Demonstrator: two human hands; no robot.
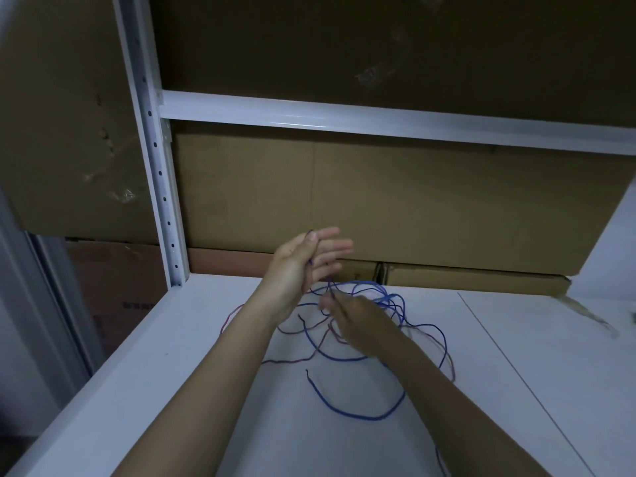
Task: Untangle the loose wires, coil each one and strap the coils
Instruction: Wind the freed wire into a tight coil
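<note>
Holding a blue wire against its palm with the thumb, fingers straight, the left hand is raised over the tangle on the white surface; the right hand pinches the same strand lower, among red wires.

Your left hand lifts a blue wire against its thumb, fingers straight; your right hand pinches the strand above tangled red wires on the white shelf.
</note>
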